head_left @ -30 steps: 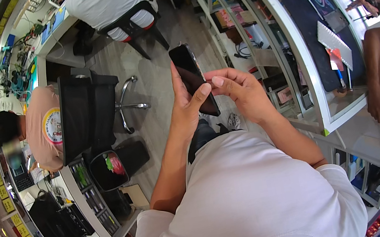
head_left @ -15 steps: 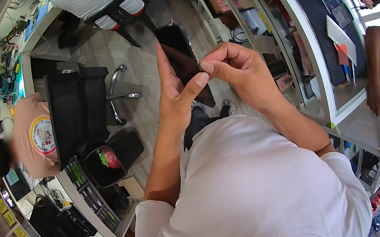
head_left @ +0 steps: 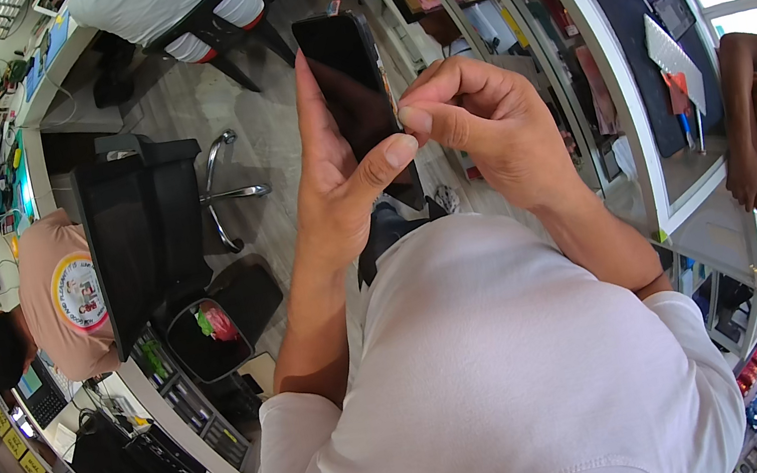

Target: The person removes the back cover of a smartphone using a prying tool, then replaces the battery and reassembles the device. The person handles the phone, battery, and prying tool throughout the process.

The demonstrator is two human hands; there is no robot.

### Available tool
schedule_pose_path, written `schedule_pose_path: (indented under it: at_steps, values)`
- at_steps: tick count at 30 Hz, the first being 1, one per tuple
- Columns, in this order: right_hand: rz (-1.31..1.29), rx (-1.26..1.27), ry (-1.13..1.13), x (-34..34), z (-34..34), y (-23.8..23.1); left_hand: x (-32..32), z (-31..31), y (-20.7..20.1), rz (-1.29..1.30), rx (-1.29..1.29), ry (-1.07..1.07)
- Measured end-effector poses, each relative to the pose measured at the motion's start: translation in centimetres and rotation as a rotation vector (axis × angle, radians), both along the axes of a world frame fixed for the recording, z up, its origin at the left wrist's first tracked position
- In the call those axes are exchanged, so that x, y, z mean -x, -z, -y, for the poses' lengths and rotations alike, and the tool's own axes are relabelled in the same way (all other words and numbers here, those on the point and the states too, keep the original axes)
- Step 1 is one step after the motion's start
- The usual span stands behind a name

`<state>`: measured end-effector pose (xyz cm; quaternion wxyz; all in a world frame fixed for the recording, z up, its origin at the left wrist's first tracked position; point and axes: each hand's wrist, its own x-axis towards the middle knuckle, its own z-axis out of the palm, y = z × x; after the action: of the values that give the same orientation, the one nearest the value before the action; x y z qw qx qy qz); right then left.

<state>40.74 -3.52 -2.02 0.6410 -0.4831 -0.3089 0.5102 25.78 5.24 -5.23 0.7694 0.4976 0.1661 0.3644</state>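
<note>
A dark smartphone (head_left: 349, 80) is held up in front of me, its glossy black face showing. My left hand (head_left: 335, 178) wraps round its left edge, with the thumb pressed across the lower part. At the phone's right edge, my right hand (head_left: 480, 122) pinches with thumb and forefinger. Whatever lies between those fingertips is too small or hidden to make out. Along that right edge the phone's side looks uneven, with small light and orange bits. A small coloured tab (head_left: 333, 7) sticks up at the top end.
A black office chair (head_left: 142, 217) with a seated person stands to the left, beside a cluttered workbench (head_left: 35, 185). A black bin (head_left: 204, 340) is below it. Another person sits ahead on a black chair (head_left: 215, 27). On the right runs a glass display counter (head_left: 627, 122), with people beyond it.
The phone and both my hands sit slightly higher in view, and the phone's face is turned more toward me. My right fingers stay at its right edge.
</note>
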Motion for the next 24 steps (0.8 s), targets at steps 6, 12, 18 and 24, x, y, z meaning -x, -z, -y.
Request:
schedule_pose_path:
  at_steps: [6, 12, 18, 24]
  values:
    - [0.092, 0.029, 0.018, -0.5, 0.0, -0.3, -0.4, -0.4, -0.4, -0.017, -0.027, 0.037]
    - [0.087, 0.006, 0.02, -0.9, 0.0, -0.1, -0.9, -0.4, -0.4, 0.003, -0.027, 0.033]
    - [0.076, 0.001, 0.029, -1.1, 0.0, -0.3, -1.3, -0.3, -0.4, 0.014, -0.027, 0.028]
    - [0.059, -0.026, 0.021, -1.3, 0.0, -0.2, -1.5, -0.3, -0.9, 0.016, -0.015, 0.03]
